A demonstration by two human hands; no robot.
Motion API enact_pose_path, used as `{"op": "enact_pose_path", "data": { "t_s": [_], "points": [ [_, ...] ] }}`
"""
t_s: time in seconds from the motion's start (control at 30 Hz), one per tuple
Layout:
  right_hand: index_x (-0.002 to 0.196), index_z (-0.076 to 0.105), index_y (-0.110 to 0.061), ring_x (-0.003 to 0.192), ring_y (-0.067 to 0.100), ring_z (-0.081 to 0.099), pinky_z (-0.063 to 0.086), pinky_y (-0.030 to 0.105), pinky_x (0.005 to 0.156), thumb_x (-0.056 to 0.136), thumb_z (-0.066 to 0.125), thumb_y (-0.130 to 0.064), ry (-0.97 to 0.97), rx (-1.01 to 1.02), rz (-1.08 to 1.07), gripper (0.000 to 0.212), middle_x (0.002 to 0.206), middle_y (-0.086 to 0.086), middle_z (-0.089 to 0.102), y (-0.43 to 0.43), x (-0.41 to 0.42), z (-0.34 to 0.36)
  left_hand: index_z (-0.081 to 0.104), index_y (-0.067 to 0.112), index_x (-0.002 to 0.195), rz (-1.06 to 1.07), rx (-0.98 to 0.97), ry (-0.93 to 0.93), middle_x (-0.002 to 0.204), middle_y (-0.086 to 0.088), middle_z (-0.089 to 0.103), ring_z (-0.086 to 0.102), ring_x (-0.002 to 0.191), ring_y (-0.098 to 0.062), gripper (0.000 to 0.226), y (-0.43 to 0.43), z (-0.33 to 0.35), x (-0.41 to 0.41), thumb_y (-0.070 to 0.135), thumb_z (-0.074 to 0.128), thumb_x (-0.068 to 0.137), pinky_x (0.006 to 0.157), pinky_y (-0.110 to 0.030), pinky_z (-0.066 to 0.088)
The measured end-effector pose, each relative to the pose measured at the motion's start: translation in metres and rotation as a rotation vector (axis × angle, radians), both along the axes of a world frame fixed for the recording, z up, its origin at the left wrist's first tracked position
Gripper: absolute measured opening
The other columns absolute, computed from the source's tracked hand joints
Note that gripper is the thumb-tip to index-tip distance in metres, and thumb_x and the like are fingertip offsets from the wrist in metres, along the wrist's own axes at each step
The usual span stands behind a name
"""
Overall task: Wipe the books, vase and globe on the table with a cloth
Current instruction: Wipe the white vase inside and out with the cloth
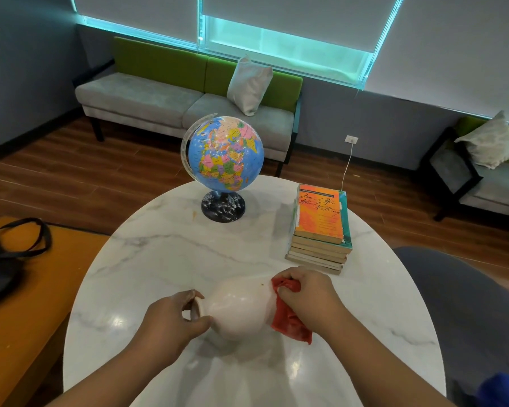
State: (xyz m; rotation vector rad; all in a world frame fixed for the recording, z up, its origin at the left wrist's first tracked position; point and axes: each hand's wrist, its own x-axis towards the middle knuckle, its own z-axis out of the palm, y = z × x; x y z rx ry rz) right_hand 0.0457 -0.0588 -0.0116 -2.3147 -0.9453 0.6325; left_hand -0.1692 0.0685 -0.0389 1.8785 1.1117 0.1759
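A pale cream vase [238,309] is tipped on its side above the round marble table [159,248], its neck pointing left. My left hand [171,315] grips the vase's neck and rim. My right hand [306,292] holds a crumpled red cloth [288,315] against the vase's base end. A blue globe [225,154] on a dark speckled stand rises at the table's far side. To its right lies a stack of several books [321,227] with an orange cover on top.
A black bag [9,259] lies on an orange surface at the left. A grey seat back [459,304] is at the right of the table. Grey-and-green sofas with cushions line the far wall, and a white cable hangs from a wall socket.
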Motion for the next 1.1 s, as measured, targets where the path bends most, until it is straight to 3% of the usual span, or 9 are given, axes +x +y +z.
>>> {"op": "enact_pose_path", "data": {
  "t_s": [0.1, 0.27, 0.4, 0.6, 0.7, 0.87, 0.93, 1.0, 1.1],
  "points": [
    [0.090, 0.069, -0.034, 0.078, 0.005, 0.060, 0.042, 0.005, 0.049, 0.088, 0.056, -0.011, 0.080, 0.016, -0.050, 0.026, 0.097, -0.007, 0.066, 0.000, 0.006, 0.006, 0.064, 0.030, 0.100, -0.001, -0.006, -0.010, 0.093, 0.014, 0.065, 0.067, 0.076, -0.004, 0.028, -0.001, 0.000, 0.000, 0.026, 0.077, 0.076, 0.062, -0.012, 0.044],
    [0.094, 0.070, -0.035, 0.092, 0.005, 0.057, 0.045, 0.013, 0.077, 0.087, 0.058, -0.014, -0.063, -0.038, 0.012, 0.025, 0.101, -0.011, 0.063, 0.002, 0.001, 0.004, 0.065, 0.029, 0.102, -0.006, 0.024, 0.002, 0.092, 0.016, 0.065, 0.063, 0.082, 0.000, 0.029, 0.000, -0.001, 0.003, 0.028, 0.076, 0.075, 0.064, -0.011, 0.044],
    [0.093, 0.073, -0.030, 0.080, 0.002, 0.059, 0.044, 0.005, 0.057, 0.086, 0.060, -0.011, 0.057, 0.044, 0.035, 0.025, 0.098, -0.012, 0.062, -0.003, -0.004, 0.008, 0.065, 0.031, 0.099, 0.005, 0.022, -0.001, 0.087, 0.016, 0.066, 0.065, 0.075, 0.000, 0.028, -0.003, 0.001, 0.003, 0.028, 0.077, 0.074, 0.061, -0.011, 0.046],
    [0.091, 0.068, -0.035, 0.093, 0.004, 0.054, 0.042, 0.015, 0.083, 0.084, 0.060, -0.012, -0.066, 0.057, -0.023, 0.025, 0.097, -0.018, 0.056, -0.006, -0.018, -0.002, 0.063, 0.032, 0.098, 0.020, 0.046, -0.005, 0.087, 0.021, 0.062, 0.063, 0.082, 0.000, 0.028, -0.006, 0.005, 0.007, 0.028, 0.077, 0.074, 0.061, -0.007, 0.040],
    [0.083, 0.064, -0.041, 0.092, 0.001, 0.055, 0.046, 0.006, 0.073, 0.084, 0.062, -0.011, 0.010, 0.104, 0.040, 0.030, 0.097, -0.020, 0.056, -0.011, -0.024, 0.002, 0.064, 0.033, 0.096, 0.018, 0.050, 0.004, 0.087, 0.021, 0.063, 0.064, 0.077, -0.002, 0.027, -0.007, 0.005, 0.007, 0.028, 0.077, 0.073, 0.060, -0.009, 0.043],
    [0.083, 0.071, -0.035, 0.086, 0.011, 0.062, 0.058, 0.037, 0.077, 0.083, 0.060, -0.012, 0.073, 0.128, -0.157, 0.026, 0.091, -0.016, 0.062, -0.008, -0.012, -0.003, 0.063, 0.033, 0.089, -0.001, 0.084, -0.007, 0.087, 0.017, 0.065, 0.066, 0.074, -0.007, 0.021, -0.010, 0.010, 0.011, 0.028, 0.075, 0.073, 0.065, -0.018, 0.049],
    [0.086, 0.070, -0.035, 0.091, 0.007, 0.059, 0.057, 0.024, 0.074, 0.084, 0.060, -0.012, 0.046, 0.128, -0.072, 0.025, 0.096, -0.016, 0.061, -0.008, -0.016, -0.001, 0.061, 0.034, 0.090, -0.009, 0.086, 0.007, 0.088, 0.018, 0.064, 0.066, 0.075, -0.006, 0.022, -0.010, 0.010, 0.011, 0.028, 0.075, 0.074, 0.067, -0.018, 0.050],
    [0.086, 0.070, -0.034, 0.089, 0.006, 0.059, 0.050, 0.011, 0.057, 0.086, 0.060, -0.011, 0.103, 0.134, -0.033, 0.025, 0.100, -0.013, 0.062, -0.010, -0.015, 0.003, 0.061, 0.034, 0.095, -0.011, 0.075, 0.011, 0.089, 0.020, 0.062, 0.066, 0.073, -0.006, 0.027, -0.009, 0.010, 0.010, 0.028, 0.076, 0.073, 0.064, -0.016, 0.049],
    [0.087, 0.069, -0.033, 0.082, 0.007, 0.061, 0.054, 0.018, 0.063, 0.087, 0.057, -0.013, 0.085, 0.080, -0.106, 0.024, 0.098, -0.009, 0.065, -0.009, -0.005, 0.005, 0.062, 0.034, 0.097, -0.033, 0.088, 0.006, 0.090, 0.020, 0.062, 0.066, 0.072, -0.004, 0.028, -0.010, 0.010, 0.011, 0.029, 0.076, 0.074, 0.062, -0.012, 0.047]
  ]
}}
